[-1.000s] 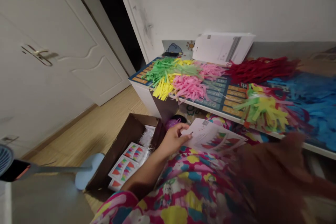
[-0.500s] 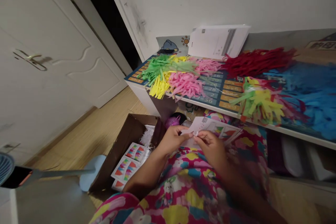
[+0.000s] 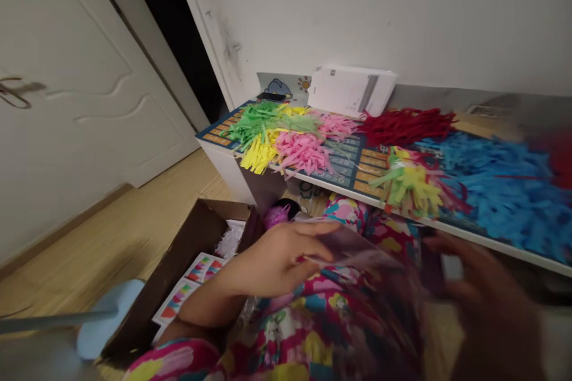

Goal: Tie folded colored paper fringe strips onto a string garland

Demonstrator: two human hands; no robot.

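Observation:
My left hand [image 3: 272, 256] is over my lap, fingers closed on a thin clear sheet or wrapper [image 3: 353, 247] that is blurred by motion. My right hand [image 3: 487, 303] is at the lower right, badly smeared, its fingers partly spread near the wrapper's right end; what it holds I cannot make out. Under both hands is my bright flowered clothing [image 3: 313, 333].
A low table [image 3: 357, 161] ahead carries heaps of cut paper strips: green [image 3: 254, 122], yellow [image 3: 259, 152], pink [image 3: 304, 152], red [image 3: 402, 125], blue [image 3: 500, 190], and a mixed bundle [image 3: 411, 181]. White papers [image 3: 353, 92] lean on the wall. An open cardboard box [image 3: 179, 268] with printed cards stands at left beside a door [image 3: 67, 101].
The white printed card held in both hands has gone from view; a clear sheet is now in my left hand. My right hand swung out to the right. The view shifted right and down.

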